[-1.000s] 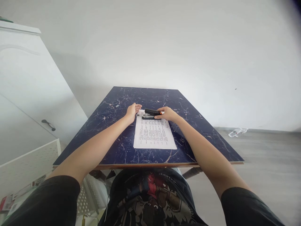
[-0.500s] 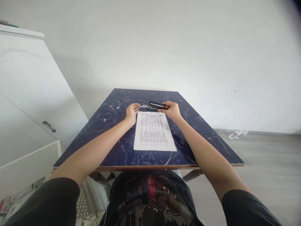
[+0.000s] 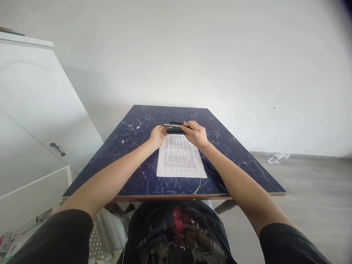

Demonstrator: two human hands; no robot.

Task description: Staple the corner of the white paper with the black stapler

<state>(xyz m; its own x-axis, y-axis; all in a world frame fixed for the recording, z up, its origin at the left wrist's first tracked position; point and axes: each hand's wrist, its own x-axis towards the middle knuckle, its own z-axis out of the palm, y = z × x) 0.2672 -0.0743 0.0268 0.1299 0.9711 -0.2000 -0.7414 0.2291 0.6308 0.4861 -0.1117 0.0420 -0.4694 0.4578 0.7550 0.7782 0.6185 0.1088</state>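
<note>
A printed white sheet of paper [image 3: 180, 157] lies on the dark blue marbled table [image 3: 137, 176]. Just beyond the sheet's far edge a black stapler [image 3: 174, 127] is held between both hands. My right hand [image 3: 195, 134] grips its right end with curled fingers. My left hand [image 3: 158, 135] has its fingertips closed on the stapler's left, metal end. The stapler looks turned over or opened, with a silver strip showing on top.
A small pale scrap [image 3: 137, 127] lies on the table left of my hands. A white cabinet [image 3: 35, 121] with a dark handle stands at the left. A crumpled plastic bottle [image 3: 277, 157] lies on the grey floor at the right by the wall.
The stapler was lifted off the paper's top edge and moved beyond it. My right hand turned it, and my left hand went from resting open on the table to gripping its left end.
</note>
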